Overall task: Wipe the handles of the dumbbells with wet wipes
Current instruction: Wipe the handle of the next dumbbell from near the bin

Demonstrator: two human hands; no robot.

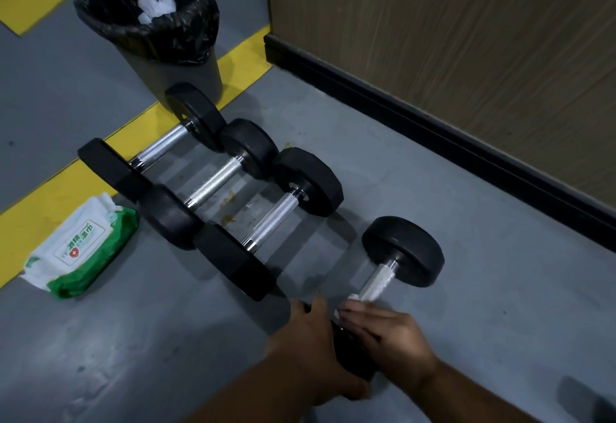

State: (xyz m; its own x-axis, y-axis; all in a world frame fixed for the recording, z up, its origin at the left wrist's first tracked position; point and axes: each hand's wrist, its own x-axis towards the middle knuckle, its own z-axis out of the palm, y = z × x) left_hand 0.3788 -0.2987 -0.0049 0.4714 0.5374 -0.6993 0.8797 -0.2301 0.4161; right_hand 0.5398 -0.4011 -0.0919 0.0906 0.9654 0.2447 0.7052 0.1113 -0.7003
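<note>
Nearest you on the floor (466, 222), your left hand (310, 349) grips the dumbbell (405, 252) head; right hand (390, 332) pinches the wet wipe (376, 284) round its handle—twist while sliding outward.

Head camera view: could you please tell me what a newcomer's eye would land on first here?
A row of black dumbbells lies diagonally across the grey floor. At the bottom, the left hand holds the nearest dumbbell by its near weight while the right hand grips a white wipe on its handle. A green wipes pack lies left, and a black-lined bin stands beyond.
</note>
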